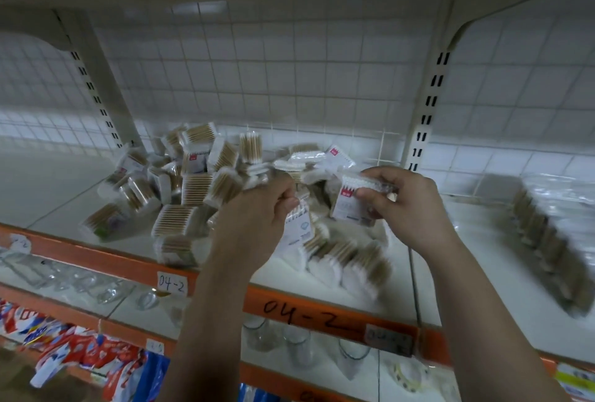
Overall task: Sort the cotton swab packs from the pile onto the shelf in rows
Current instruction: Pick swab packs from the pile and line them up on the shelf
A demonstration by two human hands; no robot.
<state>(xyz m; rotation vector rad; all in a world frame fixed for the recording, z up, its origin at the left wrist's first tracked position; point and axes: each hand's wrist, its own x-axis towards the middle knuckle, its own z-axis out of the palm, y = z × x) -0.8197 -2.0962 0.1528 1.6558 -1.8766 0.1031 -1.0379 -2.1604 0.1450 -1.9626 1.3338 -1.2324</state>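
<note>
A loose pile of cotton swab packs (190,186), clear bags with wooden sticks and white labels, lies on the white shelf (58,189) at centre left. My left hand (260,211) is closed on one pack (297,224) just in front of the pile. To its right, my right hand (402,205) pinches another pack (349,205) by its top edge. More packs (351,260) lie flat below both hands near the front edge. At the right, a row of packs (547,240) stands lined up front to back, blurred.
The shelf's orange front rail (306,314) bears "04-2" labels. White slotted uprights (428,99) and a wire grid back stand behind. Below sit glass jars (296,347) and hanging red and blue packets (80,356). Another shelf runs overhead.
</note>
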